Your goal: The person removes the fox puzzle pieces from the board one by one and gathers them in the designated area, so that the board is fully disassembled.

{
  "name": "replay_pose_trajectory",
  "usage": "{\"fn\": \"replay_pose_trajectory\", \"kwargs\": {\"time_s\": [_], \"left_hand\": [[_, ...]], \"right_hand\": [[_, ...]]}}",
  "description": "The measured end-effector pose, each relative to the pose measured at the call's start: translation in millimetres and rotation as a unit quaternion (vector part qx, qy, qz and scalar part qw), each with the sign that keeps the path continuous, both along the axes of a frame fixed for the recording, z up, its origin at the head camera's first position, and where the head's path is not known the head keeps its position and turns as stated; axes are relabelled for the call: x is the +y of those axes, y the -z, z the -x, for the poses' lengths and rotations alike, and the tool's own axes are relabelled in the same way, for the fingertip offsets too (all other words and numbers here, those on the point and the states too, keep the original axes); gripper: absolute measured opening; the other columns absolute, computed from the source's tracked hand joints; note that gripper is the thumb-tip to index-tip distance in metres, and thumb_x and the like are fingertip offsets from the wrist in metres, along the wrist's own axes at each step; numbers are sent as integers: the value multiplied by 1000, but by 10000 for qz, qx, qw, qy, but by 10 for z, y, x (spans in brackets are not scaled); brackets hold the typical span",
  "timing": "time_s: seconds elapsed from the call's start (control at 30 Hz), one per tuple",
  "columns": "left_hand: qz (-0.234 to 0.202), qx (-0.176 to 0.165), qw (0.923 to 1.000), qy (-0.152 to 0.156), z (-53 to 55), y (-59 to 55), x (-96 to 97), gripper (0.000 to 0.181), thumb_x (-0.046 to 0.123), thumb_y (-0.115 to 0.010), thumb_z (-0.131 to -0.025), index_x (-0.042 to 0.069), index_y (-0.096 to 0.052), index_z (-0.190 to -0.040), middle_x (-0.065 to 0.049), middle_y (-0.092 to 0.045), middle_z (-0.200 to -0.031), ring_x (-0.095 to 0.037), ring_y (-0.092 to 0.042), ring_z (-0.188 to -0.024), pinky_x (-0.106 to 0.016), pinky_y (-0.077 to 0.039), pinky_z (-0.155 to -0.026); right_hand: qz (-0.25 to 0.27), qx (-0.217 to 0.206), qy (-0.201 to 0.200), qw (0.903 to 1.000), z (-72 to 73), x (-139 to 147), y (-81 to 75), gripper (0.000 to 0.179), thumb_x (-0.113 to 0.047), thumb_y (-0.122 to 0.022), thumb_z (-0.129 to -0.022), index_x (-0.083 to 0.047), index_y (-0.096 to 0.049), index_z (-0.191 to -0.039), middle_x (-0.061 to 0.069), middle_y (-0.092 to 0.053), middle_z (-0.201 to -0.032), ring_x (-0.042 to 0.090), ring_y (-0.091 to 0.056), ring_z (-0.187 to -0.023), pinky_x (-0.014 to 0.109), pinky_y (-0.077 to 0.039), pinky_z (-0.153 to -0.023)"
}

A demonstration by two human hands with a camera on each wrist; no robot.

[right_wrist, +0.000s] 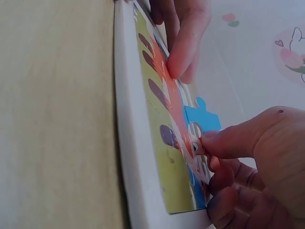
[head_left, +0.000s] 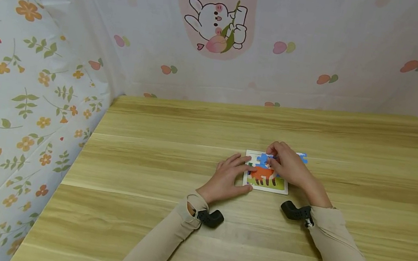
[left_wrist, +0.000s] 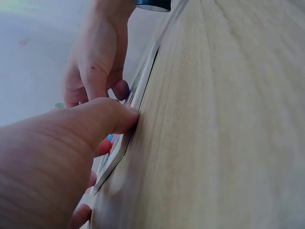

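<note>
Where the two hands meet on the worktop (head_left: 141, 147), one shallow puzzle tray (right_wrist: 132, 119) lies flat, its raised border white.

Contents of the tray: a fox picture (head_left: 263, 174) in joined pieces, with an orange body and dark legs on a green ground, filling the near part. Toward the far border, a blue puzzle piece (head_left: 262, 158) with tabs shows above the fox, beside a pale stretch of bare tray bottom. Whether this piece sits fully pressed in cannot be told.

Outside the tray: one blue-and-white piece (head_left: 302, 157), beyond the far right corner, partly hidden by the right hand.

Right hand (head_left: 289, 166): over the tray's right side, its fingers pinching a small piece with an eye (right_wrist: 195, 146) at the fox's head end.

Left hand (head_left: 228, 179): at the tray's left side, fingers spread and extended; the thumb touches the near border, and one fingertip rests on the fox picture.

Also present: beige sleeves (head_left: 161, 243), a black wrist device on each arm (head_left: 295, 211), a white cloth with a printed rabbit (head_left: 214, 20) behind, and a floral cloth (head_left: 28, 121) to the left.
</note>
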State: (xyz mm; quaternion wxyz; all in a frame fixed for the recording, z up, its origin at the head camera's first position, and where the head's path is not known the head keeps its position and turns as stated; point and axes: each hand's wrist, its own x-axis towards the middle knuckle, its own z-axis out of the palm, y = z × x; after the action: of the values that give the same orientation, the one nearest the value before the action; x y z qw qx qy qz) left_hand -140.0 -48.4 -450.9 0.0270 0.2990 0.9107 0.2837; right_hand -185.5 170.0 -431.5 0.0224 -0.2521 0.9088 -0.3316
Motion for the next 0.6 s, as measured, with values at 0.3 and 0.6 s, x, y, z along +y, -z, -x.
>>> {"fn": "replay_pose_trajectory", "kwargs": {"time_s": [0.3, 0.6], "left_hand": [[47, 36, 10000, -23, 0, -7, 8, 47, 35, -66, -84, 21, -57, -128, -1, -35, -146, -25, -19, -138, -51, -25, -100], [40, 25, 10000, -2, -5, -7, 3, 47, 34, -65, -84, 21, -57, -129, -1, -35, -147, -24, -18, -138, -52, -25, -100]], "right_hand": [[-102, 46, 50, 9999, -1, 1, 7, 12, -1, -56, -90, 0, -51, -100, 14, -50, -93, 26, -48, -80, 40, -40, -71], [-275, -46, -84, 9996, 4, 30, -12, 20, 0, -59, -84, 2, -53, -103, 14, -52, -98, 23, -47, -76, 39, -41, -71]]}}
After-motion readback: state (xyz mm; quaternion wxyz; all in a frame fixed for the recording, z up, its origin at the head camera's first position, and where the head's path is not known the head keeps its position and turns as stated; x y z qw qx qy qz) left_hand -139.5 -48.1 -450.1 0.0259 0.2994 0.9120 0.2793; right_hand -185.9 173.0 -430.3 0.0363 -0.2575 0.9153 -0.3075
